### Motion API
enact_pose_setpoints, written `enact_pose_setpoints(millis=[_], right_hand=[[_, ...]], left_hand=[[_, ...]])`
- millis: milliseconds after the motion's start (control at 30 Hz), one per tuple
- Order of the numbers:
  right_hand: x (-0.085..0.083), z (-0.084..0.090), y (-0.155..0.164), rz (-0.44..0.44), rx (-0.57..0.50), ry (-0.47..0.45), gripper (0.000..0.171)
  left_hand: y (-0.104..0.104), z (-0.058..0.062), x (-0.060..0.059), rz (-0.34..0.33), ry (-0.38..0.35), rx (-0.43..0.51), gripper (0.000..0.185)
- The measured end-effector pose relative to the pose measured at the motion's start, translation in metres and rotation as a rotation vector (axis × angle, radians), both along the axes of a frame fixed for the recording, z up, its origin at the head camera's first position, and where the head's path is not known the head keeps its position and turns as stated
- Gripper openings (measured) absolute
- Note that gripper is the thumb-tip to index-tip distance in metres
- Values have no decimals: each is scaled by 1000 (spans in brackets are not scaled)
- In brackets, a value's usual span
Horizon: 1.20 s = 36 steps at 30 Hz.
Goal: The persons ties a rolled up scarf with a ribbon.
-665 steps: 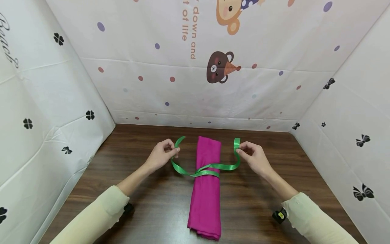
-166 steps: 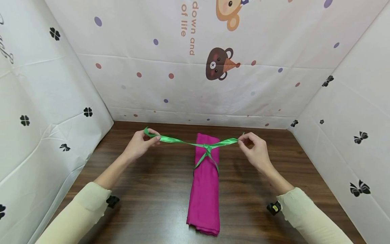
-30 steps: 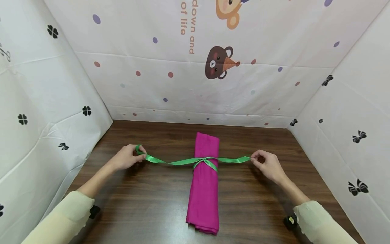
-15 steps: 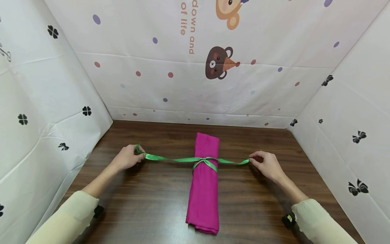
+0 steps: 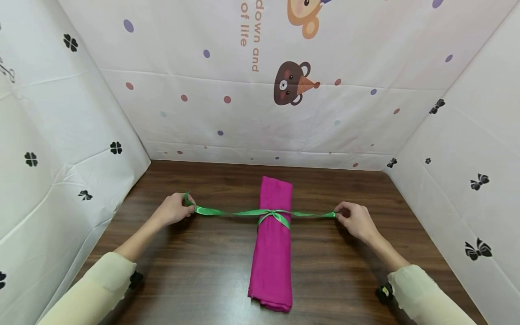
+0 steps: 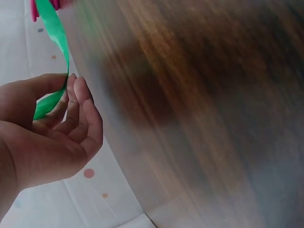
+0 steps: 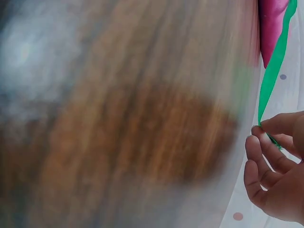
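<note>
Printed white sheets walled a wooden table. Each hand, left and right, pinched an end of the taut ribbon knotted around the cloth.

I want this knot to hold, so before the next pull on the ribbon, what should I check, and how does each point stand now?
1. Left hand pinches its ribbon end: ok.
2. Right hand pinches the other end: ok.
3. Ribbon runs taut and nearly level between the hands: ok.
4. Crossing sits on top of the pink cloth roll, near its middle width: ok.
5. Roll lies flat on the table, not unrolled: ok.
6. Knot drawn fully tight: cannot tell.
</note>
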State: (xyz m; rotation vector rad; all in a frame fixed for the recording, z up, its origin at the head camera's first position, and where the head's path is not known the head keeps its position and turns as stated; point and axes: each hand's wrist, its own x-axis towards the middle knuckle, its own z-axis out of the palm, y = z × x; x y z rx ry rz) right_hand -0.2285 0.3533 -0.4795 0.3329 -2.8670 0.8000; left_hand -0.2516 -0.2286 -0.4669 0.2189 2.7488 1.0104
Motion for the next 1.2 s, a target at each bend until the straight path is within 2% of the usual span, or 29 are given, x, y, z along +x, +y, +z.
enact_pose_setpoints(millis=[167, 400, 700, 867, 1033, 1200], right_hand=[[2, -1, 0, 1, 8, -28, 7], [2, 1, 0, 45, 71, -39, 6], [0, 6, 2, 26, 111, -54, 9], [1, 10, 3, 26, 162, -42, 7], [0, 17, 2, 40, 161, -47, 8], [0, 26, -2, 59, 180, -32, 17]], left_hand=[[-1, 0, 2, 17, -6, -68, 11], [0, -5, 1, 54, 2, -144, 25], [-2, -2, 1, 90, 30, -216, 32], [-5, 6, 3, 72, 51, -240, 34], [-5, 13, 3, 48, 125, -267, 41], [-1, 17, 3, -33, 192, -245, 47]])
